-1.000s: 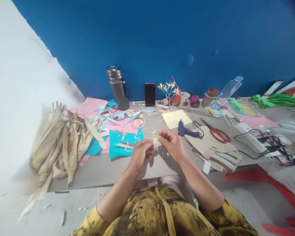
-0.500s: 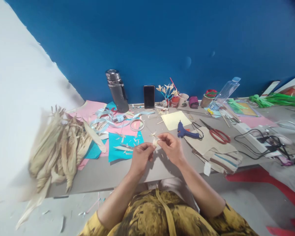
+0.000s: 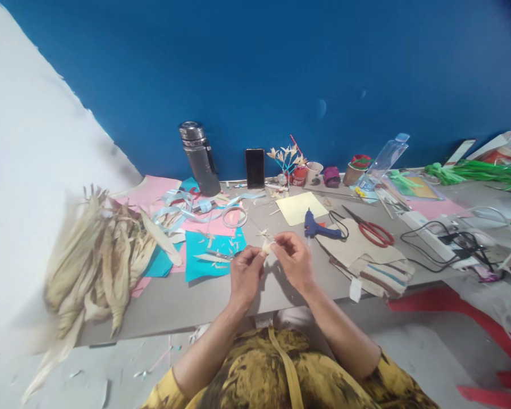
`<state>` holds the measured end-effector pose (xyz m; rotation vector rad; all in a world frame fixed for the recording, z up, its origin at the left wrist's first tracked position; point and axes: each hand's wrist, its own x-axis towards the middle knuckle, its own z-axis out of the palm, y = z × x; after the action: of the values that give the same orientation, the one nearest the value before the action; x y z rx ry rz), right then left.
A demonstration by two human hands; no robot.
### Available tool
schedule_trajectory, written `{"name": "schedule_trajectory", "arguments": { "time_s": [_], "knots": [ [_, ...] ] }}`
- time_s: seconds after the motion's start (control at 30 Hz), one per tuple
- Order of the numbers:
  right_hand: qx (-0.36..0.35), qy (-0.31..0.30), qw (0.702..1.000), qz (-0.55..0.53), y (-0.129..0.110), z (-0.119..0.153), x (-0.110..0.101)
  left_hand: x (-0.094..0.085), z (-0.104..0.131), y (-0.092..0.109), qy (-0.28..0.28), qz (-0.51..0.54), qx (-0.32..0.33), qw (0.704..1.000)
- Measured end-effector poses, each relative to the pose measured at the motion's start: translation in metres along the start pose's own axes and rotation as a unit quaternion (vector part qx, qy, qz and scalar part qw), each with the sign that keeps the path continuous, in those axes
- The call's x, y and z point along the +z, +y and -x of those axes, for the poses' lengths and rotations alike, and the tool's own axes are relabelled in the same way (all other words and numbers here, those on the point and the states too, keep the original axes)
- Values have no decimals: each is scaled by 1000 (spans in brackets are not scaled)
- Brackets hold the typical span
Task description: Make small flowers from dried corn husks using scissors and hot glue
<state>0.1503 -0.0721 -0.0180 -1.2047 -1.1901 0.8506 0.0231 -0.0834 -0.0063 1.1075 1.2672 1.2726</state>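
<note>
Between my two hands, over the front of the table, is a small cream piece of corn husk. My left hand pinches it from the left with thumb and forefinger. From the right, my right hand closes on its other side, fingertips pressed together. Thin pointed ends of husk stick up just beyond the fingers. A blue sheet with husk scraps and slim scissors or a blade lies left of my hands. The blue glue gun rests to their right.
Dried corn husks are heaped at the left. A thermos, a phone and husk flowers stand along the wall. Red-handled scissors lie on a cloth; a power strip with cables is farther right.
The whole view has shifted slightly, so the table things appear a little farther left. Both hands keep their pinch on the husk piece, with only slight finger movement.
</note>
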Motion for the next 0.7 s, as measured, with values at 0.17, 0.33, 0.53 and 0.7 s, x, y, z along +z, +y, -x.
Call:
{"name": "schedule_trajectory", "arguments": {
  "time_s": [0.17, 0.33, 0.53, 0.7],
  "knots": [
    [18, 5, 999, -41, -1, 1, -1, -2, -2, -8, 6, 43, 4, 999],
    [109, -135, 975, -136, -6, 1, -5, -2, -3, -8, -9, 58, 20, 998],
    [135, -85, 974, -159, -6, -2, 0, -1, -3, -12, -31, 72, -22, 997],
    [138, -86, 974, -160, -2, -2, 0, -4, -4, -11, -64, 200, -105, 972]
  ]
}}
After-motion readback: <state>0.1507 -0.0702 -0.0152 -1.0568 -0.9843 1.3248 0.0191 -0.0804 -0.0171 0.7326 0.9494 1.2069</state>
